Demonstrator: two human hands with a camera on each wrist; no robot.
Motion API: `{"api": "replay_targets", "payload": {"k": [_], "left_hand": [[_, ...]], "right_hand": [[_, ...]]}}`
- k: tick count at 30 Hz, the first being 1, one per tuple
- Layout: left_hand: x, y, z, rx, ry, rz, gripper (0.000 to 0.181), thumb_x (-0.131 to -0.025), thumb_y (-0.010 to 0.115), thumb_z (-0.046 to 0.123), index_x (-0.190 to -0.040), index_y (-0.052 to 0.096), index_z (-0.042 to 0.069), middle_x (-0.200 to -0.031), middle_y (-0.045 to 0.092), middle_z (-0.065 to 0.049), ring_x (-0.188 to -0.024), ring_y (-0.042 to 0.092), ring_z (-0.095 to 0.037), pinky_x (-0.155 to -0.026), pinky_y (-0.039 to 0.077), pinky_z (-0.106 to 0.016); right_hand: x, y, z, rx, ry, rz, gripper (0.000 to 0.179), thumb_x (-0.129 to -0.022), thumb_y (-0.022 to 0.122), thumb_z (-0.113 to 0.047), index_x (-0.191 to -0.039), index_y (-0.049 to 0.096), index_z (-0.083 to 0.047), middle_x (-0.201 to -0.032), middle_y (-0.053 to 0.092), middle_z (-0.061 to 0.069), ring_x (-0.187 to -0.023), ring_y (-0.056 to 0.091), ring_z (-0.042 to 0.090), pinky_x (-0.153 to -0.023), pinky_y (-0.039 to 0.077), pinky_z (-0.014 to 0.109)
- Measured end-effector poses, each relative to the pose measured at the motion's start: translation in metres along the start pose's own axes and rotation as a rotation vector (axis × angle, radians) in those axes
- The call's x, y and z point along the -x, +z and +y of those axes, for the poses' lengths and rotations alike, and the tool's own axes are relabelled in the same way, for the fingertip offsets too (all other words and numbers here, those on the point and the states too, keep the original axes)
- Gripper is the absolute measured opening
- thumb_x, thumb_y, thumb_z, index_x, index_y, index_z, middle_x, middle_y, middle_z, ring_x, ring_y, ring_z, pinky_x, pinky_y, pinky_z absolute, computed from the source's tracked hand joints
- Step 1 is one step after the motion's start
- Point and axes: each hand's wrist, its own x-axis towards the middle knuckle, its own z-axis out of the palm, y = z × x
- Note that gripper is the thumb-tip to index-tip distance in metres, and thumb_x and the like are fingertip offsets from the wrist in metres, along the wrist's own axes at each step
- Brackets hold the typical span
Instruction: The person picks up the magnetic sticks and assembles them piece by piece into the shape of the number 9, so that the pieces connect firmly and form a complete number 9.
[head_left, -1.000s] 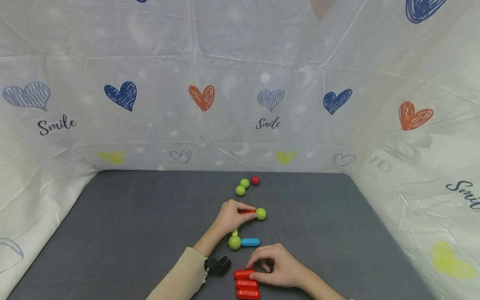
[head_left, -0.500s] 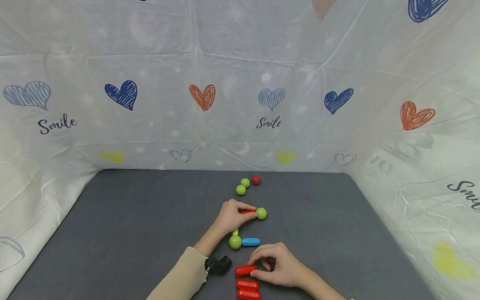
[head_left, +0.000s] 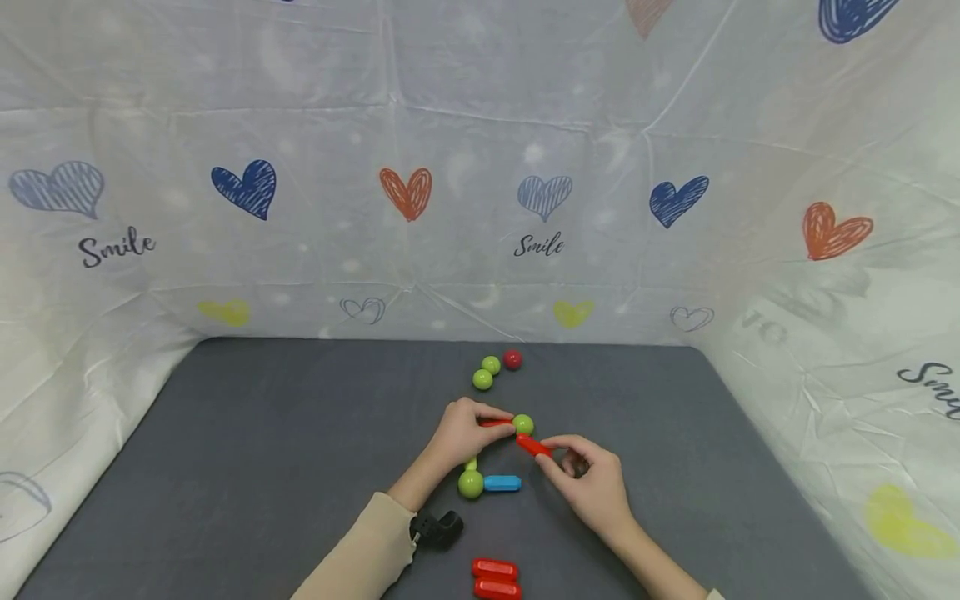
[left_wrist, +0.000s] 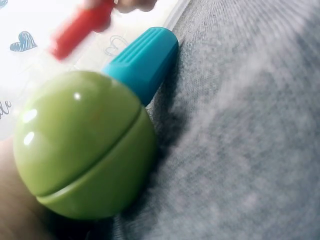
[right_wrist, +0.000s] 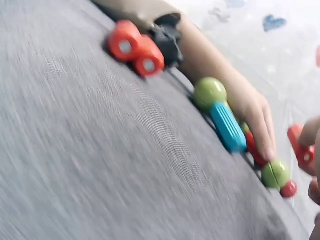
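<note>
My left hand (head_left: 457,437) pinches a red rod (head_left: 497,423) between thumb and fingers, and a green ball (head_left: 523,425) sits at the rod's right end. Thumb and fingertips of my right hand (head_left: 596,487) pinch another red rod (head_left: 533,446), tilted, its tip right by that ball in the head view. Below my left hand, a yellow-green rod (head_left: 471,464) leads down to a larger-looking green ball (head_left: 470,484). From this ball a blue ribbed rod (head_left: 502,483) points right; the ball (left_wrist: 85,145) and blue rod (left_wrist: 145,60) loom large in the left wrist view.
Two red rods (head_left: 496,579) lie side by side near the front, with silvery discs on their ends (right_wrist: 125,46). Farther back are two green balls (head_left: 482,380) and a red ball (head_left: 512,359). A black device (head_left: 437,530) is on my left wrist. Heart-printed white cloth (head_left: 450,250) surrounds the dark table.
My right hand has picked up the top red rod from the front stack and carried it forward to the green ball by my left hand. The left hand has stayed in place.
</note>
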Motion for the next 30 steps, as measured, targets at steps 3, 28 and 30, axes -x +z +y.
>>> {"api": "replay_targets", "payload": {"k": [3, 28, 30], "left_hand": [[0.001, 0.0, 0.001, 0.01, -0.003, -0.002, 0.025, -0.092, 0.085, 0.038, -0.11, 0.087, 0.021, -0.102, 0.082, 0.001, -0.093, 0.074, -0.016, -0.071, 0.056, -0.028], [-0.002, 0.001, -0.001, -0.002, -0.025, -0.01, 0.023, -0.092, 0.085, 0.038, -0.11, 0.087, 0.025, -0.105, 0.082, 0.002, -0.098, 0.074, -0.017, -0.078, 0.058, -0.032], [-0.002, 0.001, -0.002, 0.002, -0.031, -0.011, 0.023, -0.092, 0.085, 0.038, -0.11, 0.087, 0.025, -0.105, 0.082, 0.003, -0.099, 0.075, -0.016, -0.079, 0.058, -0.032]], "right_hand": [[-0.002, -0.004, 0.009, 0.12, 0.058, 0.055, 0.022, -0.085, 0.09, -0.008, -0.098, 0.081, -0.022, -0.061, 0.05, -0.01, -0.049, 0.035, 0.0, -0.042, 0.03, 0.02], [-0.001, -0.003, 0.014, 0.209, 0.2, -0.001, 0.014, -0.087, 0.09, -0.016, -0.099, 0.083, -0.018, -0.056, 0.047, -0.011, -0.044, 0.035, -0.001, -0.043, 0.03, 0.021], [-0.001, -0.003, 0.014, 0.207, 0.201, -0.002, 0.014, -0.087, 0.09, -0.016, -0.099, 0.083, -0.017, -0.056, 0.047, -0.011, -0.044, 0.035, -0.001, -0.043, 0.03, 0.021]]}}
